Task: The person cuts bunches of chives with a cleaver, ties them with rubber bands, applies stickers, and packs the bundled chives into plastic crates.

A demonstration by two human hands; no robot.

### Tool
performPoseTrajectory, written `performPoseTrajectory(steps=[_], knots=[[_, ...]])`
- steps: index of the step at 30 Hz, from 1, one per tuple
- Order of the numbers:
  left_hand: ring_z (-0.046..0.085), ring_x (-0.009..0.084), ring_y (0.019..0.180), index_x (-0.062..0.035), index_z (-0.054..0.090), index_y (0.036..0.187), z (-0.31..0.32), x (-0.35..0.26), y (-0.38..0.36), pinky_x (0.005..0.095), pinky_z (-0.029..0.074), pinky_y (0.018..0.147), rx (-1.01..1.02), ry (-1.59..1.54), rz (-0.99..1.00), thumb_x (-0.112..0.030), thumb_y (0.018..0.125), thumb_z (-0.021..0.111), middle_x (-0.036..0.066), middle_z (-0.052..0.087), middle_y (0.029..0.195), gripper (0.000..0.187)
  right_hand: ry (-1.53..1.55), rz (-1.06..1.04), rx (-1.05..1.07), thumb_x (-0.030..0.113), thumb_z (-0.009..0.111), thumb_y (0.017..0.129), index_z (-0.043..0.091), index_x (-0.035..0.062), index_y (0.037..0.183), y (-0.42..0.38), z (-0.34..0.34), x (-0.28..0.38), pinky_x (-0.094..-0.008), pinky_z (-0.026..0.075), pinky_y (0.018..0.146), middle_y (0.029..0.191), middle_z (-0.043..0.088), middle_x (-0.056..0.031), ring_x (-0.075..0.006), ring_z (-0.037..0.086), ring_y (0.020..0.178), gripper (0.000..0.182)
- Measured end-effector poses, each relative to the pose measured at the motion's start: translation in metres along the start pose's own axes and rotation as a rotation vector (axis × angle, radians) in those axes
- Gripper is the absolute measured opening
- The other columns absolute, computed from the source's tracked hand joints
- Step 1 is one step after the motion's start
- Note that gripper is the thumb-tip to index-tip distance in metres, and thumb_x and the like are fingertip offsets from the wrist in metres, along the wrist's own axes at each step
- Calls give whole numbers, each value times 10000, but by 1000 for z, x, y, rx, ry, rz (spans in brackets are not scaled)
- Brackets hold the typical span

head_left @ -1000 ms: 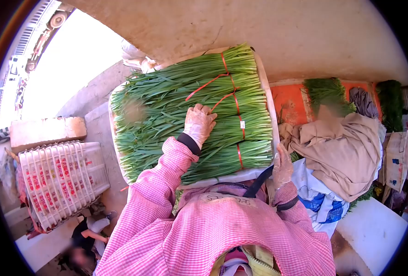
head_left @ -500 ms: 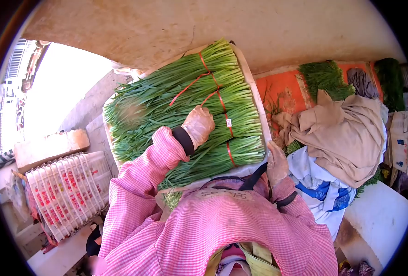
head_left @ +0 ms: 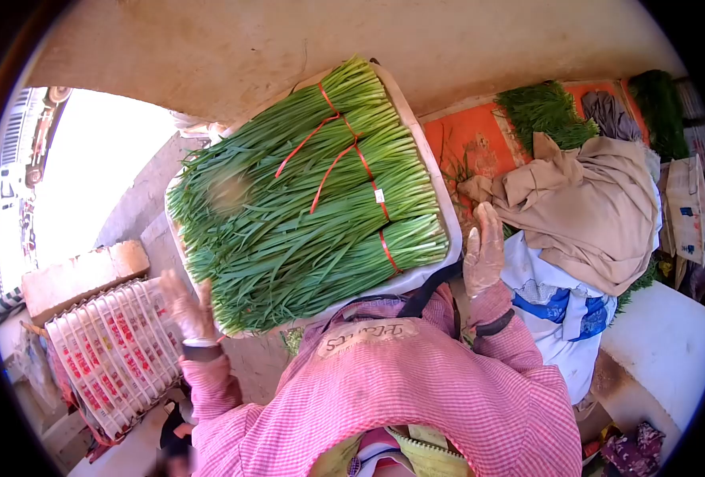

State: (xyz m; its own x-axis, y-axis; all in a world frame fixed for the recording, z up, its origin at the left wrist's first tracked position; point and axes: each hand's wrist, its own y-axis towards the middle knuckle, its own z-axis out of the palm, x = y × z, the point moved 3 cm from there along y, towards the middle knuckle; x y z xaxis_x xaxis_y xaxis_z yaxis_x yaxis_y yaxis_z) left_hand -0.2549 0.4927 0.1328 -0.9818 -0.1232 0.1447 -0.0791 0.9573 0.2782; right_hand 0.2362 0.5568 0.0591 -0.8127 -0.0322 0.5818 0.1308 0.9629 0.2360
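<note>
Bundles of garlic chives (head_left: 297,183) lie side by side in a white box (head_left: 448,213), white stem ends to the right and leaf tips to the left. Red ties (head_left: 366,168) cross them, and a small white tag (head_left: 379,195) hangs on one. My left hand (head_left: 188,308), in a thin clear glove, is raised open by the box's near left corner, its fingers spread and slightly blurred. On the opposite side my right hand (head_left: 486,253), gloved too, stands open with fingers stretched up, right beside the box's near right corner. Neither hand holds anything.
To the right, a beige cloth (head_left: 583,211) lies over a white and blue sack (head_left: 547,318). More greens (head_left: 545,114) rest on an orange surface (head_left: 468,147) behind it. A white slatted crate (head_left: 118,350) and a pale block (head_left: 86,270) stand at left.
My left hand has let go of the red tie on the chives and swung left and nearer, off the box. My right hand has lifted from the box's rim, fingers now upright.
</note>
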Motion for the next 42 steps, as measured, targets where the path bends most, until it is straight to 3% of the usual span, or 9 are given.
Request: performPoseTrajectory(steps=[2,6,12,27,29,31,34,39,42], knots=[[130,287,1331,-24,194,1369,5,-113,16,392,96,1078,143,-452,26,-257,781,612,158,175,1431,758,55,-29,-3,138,413,864,431,23,1222,14,19,18,-407,301,994,1240,438,-161,-322,391,1170,377],[102,354,1325,47,230,1327,28,-201,20,441,56,1061,264,-427,146,-403,824,473,212,173,1410,717,-17,-147,161,176,425,864,353,48,1285,27,43,39,-399,244,1030,1316,353,-143,-302,315,1230,446],[80,302,1338,-29,252,1336,106,-199,-6,482,32,1055,350,-204,38,-350,805,498,149,149,1432,667,-437,-274,443,319,473,837,264,91,1333,23,105,38,-405,135,1057,1410,193,-93,-255,168,1303,585],[179,365,1298,19,284,1288,104,-196,-4,503,58,1042,394,-409,6,-242,733,543,201,246,1377,666,-280,-269,589,253,457,829,265,64,1322,28,101,29,-441,104,1059,1389,214,-133,-303,159,1303,562],[215,356,1293,14,289,1296,51,-184,21,476,65,1049,341,-505,-66,-218,733,561,206,279,1366,667,-261,-268,654,226,479,825,294,62,1310,57,79,40,-439,140,1054,1381,249,-122,-295,209,1289,545],[288,366,1259,12,326,1288,15,-174,67,472,148,1036,120,-567,-66,-215,777,546,203,342,1335,601,-154,-404,319,191,530,801,394,63,1259,119,64,55,-412,268,1003,1294,381,-133,-290,353,1206,494],[331,343,1235,16,396,1243,22,-178,163,466,184,1026,35,-594,116,-171,782,552,174,405,1291,522,105,-274,150,184,580,777,535,70,1135,228,91,73,-381,395,882,1103,535,-141,-301,502,1023,379],[267,276,1258,-12,352,1267,128,-220,270,461,165,1033,182,-274,270,-641,615,597,124,390,1279,939,177,-11,321,252,629,758,634,52,937,308,161,78,-367,427,810,929,595,-151,-308,543,926,269],[321,262,1211,-34,364,1265,154,-230,272,444,224,1004,319,-317,186,-678,540,621,109,402,1260,1003,111,-46,481,255,632,761,645,26,852,309,169,87,-375,450,754,846,607,-150,-301,572,848,246]])
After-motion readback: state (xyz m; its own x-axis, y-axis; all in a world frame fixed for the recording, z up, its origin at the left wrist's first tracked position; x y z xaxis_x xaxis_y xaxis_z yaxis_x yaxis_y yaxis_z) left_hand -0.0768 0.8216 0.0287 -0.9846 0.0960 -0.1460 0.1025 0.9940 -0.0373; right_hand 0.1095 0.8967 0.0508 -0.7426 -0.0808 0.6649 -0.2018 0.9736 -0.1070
